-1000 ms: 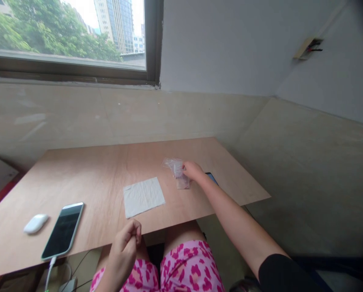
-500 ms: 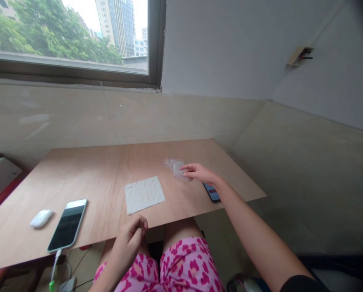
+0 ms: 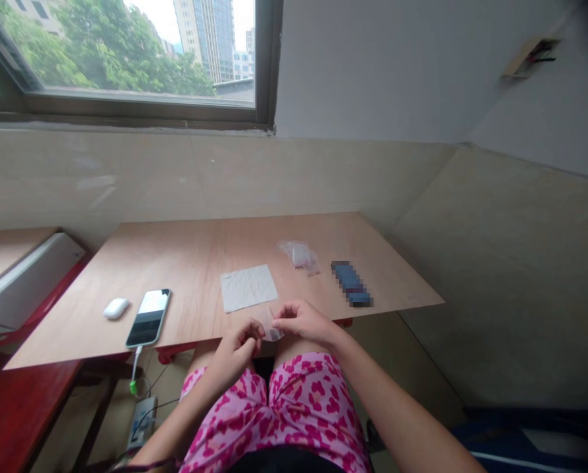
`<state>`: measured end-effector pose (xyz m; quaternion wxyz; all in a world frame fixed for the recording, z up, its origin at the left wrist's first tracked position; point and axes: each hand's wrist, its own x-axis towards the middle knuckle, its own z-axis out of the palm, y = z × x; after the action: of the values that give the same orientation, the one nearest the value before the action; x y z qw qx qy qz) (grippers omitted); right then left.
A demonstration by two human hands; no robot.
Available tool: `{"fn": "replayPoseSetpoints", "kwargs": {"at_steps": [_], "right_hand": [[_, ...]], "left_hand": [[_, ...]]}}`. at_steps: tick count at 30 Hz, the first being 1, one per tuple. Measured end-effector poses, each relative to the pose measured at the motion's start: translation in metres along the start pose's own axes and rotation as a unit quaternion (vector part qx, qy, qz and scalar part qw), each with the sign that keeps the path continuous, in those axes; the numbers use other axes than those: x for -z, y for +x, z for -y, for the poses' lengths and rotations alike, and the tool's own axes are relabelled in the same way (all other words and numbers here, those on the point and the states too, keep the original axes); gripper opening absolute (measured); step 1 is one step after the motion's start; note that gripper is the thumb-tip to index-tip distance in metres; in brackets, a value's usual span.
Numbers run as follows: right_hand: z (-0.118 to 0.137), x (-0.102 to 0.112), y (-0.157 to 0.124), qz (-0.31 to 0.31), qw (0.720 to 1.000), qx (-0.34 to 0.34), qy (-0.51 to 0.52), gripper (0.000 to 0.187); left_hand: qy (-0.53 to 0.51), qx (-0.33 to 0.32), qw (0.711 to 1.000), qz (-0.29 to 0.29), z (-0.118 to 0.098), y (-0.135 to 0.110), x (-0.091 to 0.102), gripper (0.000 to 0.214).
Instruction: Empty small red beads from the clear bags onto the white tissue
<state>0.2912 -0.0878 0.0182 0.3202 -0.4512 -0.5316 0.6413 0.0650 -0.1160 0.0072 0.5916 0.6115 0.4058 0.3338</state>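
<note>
Both hands meet just in front of the wooden table's [image 3: 190, 249] near edge, above my lap. My right hand [image 3: 301, 320] pinches a small clear plastic packet [image 3: 272, 330]. My left hand [image 3: 239, 345] has its fingers closed on the packet's other side. On the table beyond lies a white tissue [image 3: 248, 288]. Further right is a crumpled clear plastic bag [image 3: 299, 255] with something pinkish inside. What the small packet contains is too small to make out.
A dark blurred-out flat object [image 3: 351, 284] lies right of the bag. A phone [image 3: 149, 317] on a charging cable and a white earbud case [image 3: 115, 307] lie at the left. A red bench [image 3: 22, 401] stands lower left. Walls close off the back and right.
My right hand drew back from the plastic bag on the table toward my lap, bringing a small clear packet. My left hand rose to meet it. The view shifted right and down.
</note>
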Motion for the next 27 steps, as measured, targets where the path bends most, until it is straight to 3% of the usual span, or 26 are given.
{"fn": "replayPoseSetpoints", "kwargs": {"at_steps": [3, 9, 13, 17, 27], "right_hand": [[-0.014, -0.016, -0.001, 0.009, 1.0, -0.007, -0.013, 0.038], [-0.032, -0.028, 0.0, 0.03, 0.999, 0.006, 0.024, 0.039], [-0.035, -0.029, 0.002, 0.045, 0.996, 0.038, 0.06, 0.033], [-0.037, -0.027, 0.002, 0.065, 0.995, 0.029, 0.063, 0.028], [-0.032, -0.026, -0.004, 0.078, 0.99, 0.011, 0.113, 0.041]], "left_hand": [[-0.038, 0.024, 0.999, 0.004, 0.001, 0.0, -0.005, 0.011], [-0.032, 0.057, 0.998, -0.017, 0.011, 0.005, -0.006, 0.03], [-0.002, 0.069, 0.998, -0.007, 0.018, 0.01, -0.009, 0.044], [-0.013, 0.074, 0.997, 0.014, 0.021, 0.013, -0.012, 0.051], [-0.017, 0.068, 0.998, 0.001, 0.007, 0.004, -0.012, 0.042]]}}
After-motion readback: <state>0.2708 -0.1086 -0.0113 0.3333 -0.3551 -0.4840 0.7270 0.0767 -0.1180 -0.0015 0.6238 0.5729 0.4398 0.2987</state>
